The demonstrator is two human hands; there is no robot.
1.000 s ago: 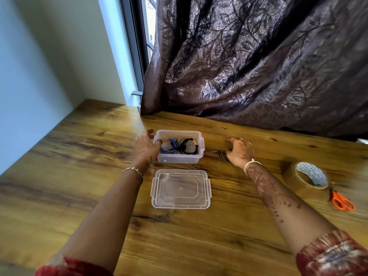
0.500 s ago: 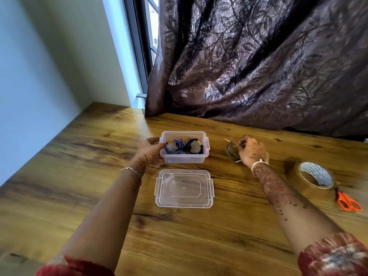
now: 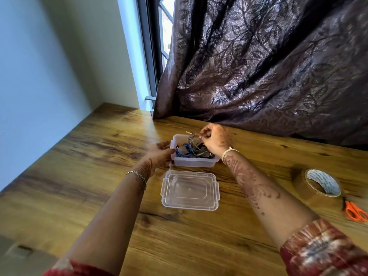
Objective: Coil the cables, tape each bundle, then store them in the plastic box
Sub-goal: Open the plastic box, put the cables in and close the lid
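A small clear plastic box (image 3: 194, 162) stands on the wooden table (image 3: 79, 176), with a blue cable bundle (image 3: 184, 151) and a black bundle inside. My left hand (image 3: 159, 156) grips the box's left end. My right hand (image 3: 216, 139) pinches a coiled grey cable bundle (image 3: 194, 141) and holds it over the open box, its lower loops among the other cables. The box's clear lid (image 3: 190, 190) lies flat on the table just in front of the box.
A roll of brown packing tape (image 3: 318, 186) stands on the table at the right, with orange-handled scissors (image 3: 354, 211) beside it. A dark patterned curtain (image 3: 268, 66) hangs down to the table's far edge. A pale wall bounds the left side.
My right hand lifted the grey coil off the table right of the box and carried it leftward over the box. My left hand has stayed on the box's left end.
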